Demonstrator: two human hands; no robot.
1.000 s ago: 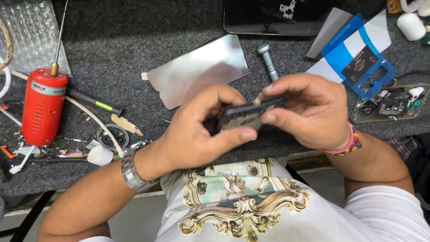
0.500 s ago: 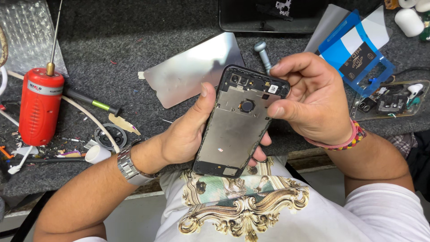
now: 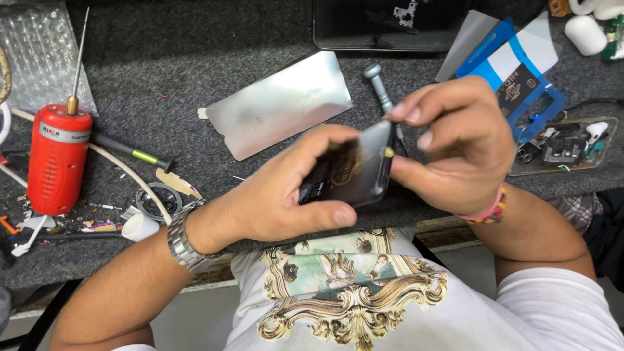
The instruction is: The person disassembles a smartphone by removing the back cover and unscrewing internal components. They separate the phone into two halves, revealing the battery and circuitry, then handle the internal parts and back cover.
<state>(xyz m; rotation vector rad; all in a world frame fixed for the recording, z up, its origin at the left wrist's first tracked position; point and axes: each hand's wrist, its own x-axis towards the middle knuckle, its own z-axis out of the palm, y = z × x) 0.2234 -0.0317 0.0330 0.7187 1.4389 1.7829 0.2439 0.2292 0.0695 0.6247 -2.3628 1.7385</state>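
Observation:
My left hand (image 3: 286,195) grips a black smartphone body (image 3: 354,170) over the front edge of the grey work mat, thumb along its lower edge and fingers over the top. The phone is tilted so its dark glossy side faces me. My right hand (image 3: 455,143) pinches the phone's right end between thumb and fingertips. A metal watch sits on my left wrist and a pink beaded bracelet on my right.
A silver film sheet (image 3: 279,104) lies behind the hands, a metal screwdriver (image 3: 380,84) beside it. A red canister with a long needle (image 3: 57,156) stands at left, near a green-banded tool (image 3: 133,153). Blue packaging (image 3: 520,71) and a parts tray (image 3: 562,146) sit at right.
The phone has been turned over: its open inner frame faced me half a second ago, now the dark glossy side does. Both hands stayed on it and shifted grip.

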